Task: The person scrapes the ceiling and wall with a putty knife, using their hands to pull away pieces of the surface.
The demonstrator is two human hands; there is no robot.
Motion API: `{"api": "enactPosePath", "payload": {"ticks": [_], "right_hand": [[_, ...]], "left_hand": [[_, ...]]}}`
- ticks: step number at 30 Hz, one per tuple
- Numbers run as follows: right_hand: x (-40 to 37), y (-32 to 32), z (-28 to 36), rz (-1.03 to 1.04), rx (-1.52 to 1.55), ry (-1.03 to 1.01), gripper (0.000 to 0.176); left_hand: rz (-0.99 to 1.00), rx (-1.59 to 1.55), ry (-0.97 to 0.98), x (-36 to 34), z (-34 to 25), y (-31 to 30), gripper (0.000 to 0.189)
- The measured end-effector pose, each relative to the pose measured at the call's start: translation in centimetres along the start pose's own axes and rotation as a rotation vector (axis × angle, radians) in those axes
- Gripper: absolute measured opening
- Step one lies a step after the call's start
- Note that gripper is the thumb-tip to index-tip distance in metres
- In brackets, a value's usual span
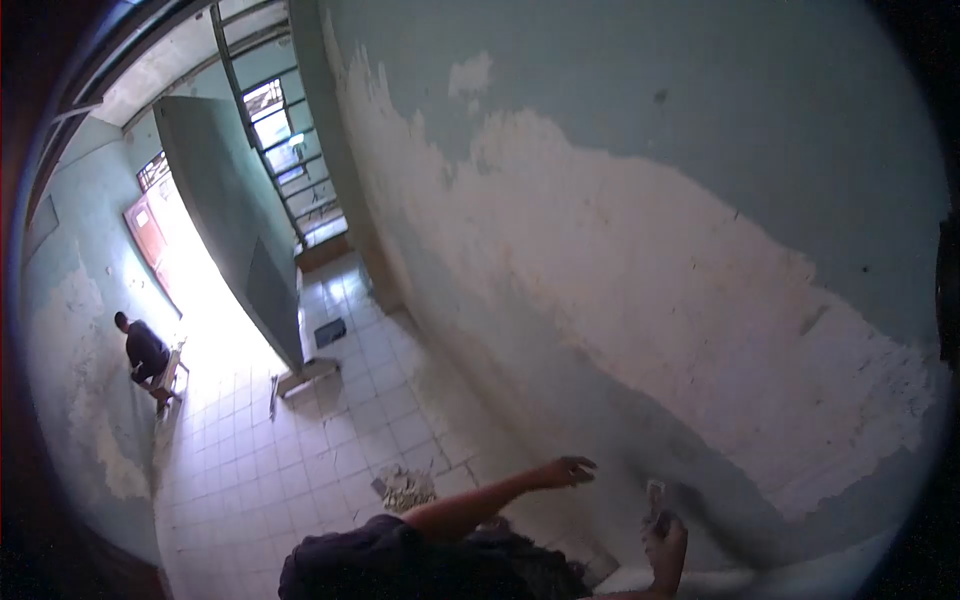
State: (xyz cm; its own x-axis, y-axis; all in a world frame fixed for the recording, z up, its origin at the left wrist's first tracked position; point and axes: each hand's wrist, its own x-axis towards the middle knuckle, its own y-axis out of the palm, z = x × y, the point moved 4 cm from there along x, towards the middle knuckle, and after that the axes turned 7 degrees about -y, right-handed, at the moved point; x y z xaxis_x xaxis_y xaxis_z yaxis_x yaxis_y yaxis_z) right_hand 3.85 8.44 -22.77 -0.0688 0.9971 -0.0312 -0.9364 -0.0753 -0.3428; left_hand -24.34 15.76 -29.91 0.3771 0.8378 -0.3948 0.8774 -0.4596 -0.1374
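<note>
My right hand (664,545) is wrapped round the handle of a scraper (655,495), whose pale blade points up near the lower wall. To its left, my left hand (565,472) is held out from the outstretched arm, fingers apart and holding nothing. Both hands are close to the wall (640,260), where a broad pale patch of bare plaster shows between areas of green paint. Whether the blade touches the wall cannot be made out.
A pile of paint debris (408,490) lies on the tiled floor (350,430). A person (146,350) sits on a wooden stool (172,378) at the far left. A partition (225,200), a ladder (262,150) and a dark tray (330,332) are further back.
</note>
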Motion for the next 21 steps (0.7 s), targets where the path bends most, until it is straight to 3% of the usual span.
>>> {"api": "enactPosePath", "payload": {"ticks": [1,3,6,10,13,16,18,21], "right_hand": [[-0.3,-0.1,2.1,-0.03,0.01,-0.029,0.027],[-1.8,1.7,6.2,0.272,0.275,-0.023,0.029],[-1.3,2.9,7.9,0.306,0.27,0.073,0.032],[-1.0,3.6,11.1,0.227,0.347,0.155,0.036],[-0.8,4.7,12.2,0.251,0.378,0.126,0.039],[0.1,6.1,11.9,0.331,0.213,0.18,0.035],[0.9,6.7,9.9,0.332,0.089,0.23,0.033],[1.9,7.3,7.4,0.368,0.074,0.094,0.023]], "left_hand": [[0.067,0.027,0.064,-1.2,-3.8,1.0,0.046],[0.109,0.072,0.149,-2.1,-7.4,1.8,0.043],[0.297,0.075,0.241,-3.4,-10.6,1.8,0.038],[0.279,0.057,0.273,-3.3,-9.1,-0.7,0.038],[0.31,-0.159,0.161,-5.4,-9.7,-2.0,0.036],[0.223,-0.093,0.132,-6.3,-10.1,-3.2,0.034],[0.035,-0.077,0.352,-5.6,-9.4,-4.1,0.033],[-0.032,-0.219,0.244,-4.7,-7.3,-6.1,0.031]]}}
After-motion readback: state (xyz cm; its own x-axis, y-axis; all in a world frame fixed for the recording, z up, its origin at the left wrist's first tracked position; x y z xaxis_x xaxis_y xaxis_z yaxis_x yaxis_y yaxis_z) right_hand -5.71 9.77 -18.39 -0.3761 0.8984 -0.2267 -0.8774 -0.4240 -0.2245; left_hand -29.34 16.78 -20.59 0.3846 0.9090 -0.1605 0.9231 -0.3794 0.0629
